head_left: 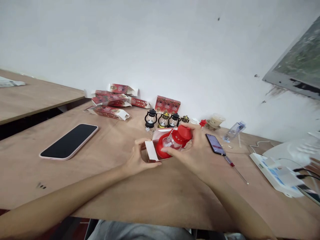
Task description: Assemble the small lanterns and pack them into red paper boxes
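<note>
Red lantern going over its open box

My right hand grips the red lantern at the table's middle, its base in the small box my left hand clasps.

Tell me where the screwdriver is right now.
The screwdriver lies on the table, right of the right hand, just past the small phone.

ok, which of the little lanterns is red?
The red lantern in the right hand, lying on its side at the box. The four lanterns behind stand upright, dark.
</note>
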### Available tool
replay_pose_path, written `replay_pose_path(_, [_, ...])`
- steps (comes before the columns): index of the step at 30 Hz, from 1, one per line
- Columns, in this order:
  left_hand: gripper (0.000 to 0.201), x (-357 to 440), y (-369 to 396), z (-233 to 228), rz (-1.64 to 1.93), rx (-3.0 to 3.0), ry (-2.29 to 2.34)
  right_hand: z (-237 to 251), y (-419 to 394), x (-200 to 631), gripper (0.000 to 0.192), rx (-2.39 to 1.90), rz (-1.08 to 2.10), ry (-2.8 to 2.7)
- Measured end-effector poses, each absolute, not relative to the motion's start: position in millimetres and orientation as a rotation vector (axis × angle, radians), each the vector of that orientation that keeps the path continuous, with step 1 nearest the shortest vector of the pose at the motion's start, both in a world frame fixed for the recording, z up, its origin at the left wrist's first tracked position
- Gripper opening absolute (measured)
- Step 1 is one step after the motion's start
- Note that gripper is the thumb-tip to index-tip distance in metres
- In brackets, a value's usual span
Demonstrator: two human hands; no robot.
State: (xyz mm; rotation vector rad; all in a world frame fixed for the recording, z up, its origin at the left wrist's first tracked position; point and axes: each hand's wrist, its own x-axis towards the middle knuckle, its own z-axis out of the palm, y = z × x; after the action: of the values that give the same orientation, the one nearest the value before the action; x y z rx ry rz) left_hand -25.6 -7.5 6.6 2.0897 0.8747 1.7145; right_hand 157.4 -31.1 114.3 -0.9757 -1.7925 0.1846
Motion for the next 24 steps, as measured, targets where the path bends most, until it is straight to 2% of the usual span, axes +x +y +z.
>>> replay_pose_path(7, [0.073, -21.4, -9.1, 13.8, 1.632, 2.063, 0.843, 94.0, -12.2, 152.8, 0.056, -0.879, -0.042, -1.999])
replay_pose_path(11, [0.080, -20.6, -6.4, 14.7, 1.584, 1.917, 0.857, 99.5, -7.1, 149.9, 0.053, -0.806, -0.157, -2.042])
replay_pose_path(14, [0.074, -21.8, -4.1, 12.8, 1.568, 1.880, 0.916, 108.6, -4.9, 147.5, 0.049, -0.772, -0.225, -2.048])
replay_pose_path(18, [0.067, -24.0, -1.1, 11.2, 1.562, 1.879, 0.873, 120.6, -0.3, 143.6, 0.032, -0.847, -0.216, -2.124])
replay_pose_path(24, [0.075, -25.3, 0.6, 12.3, 1.516, 1.933, 0.871, 142.0, 4.7, 141.6, 0.030, -1.079, -0.136, -2.324])
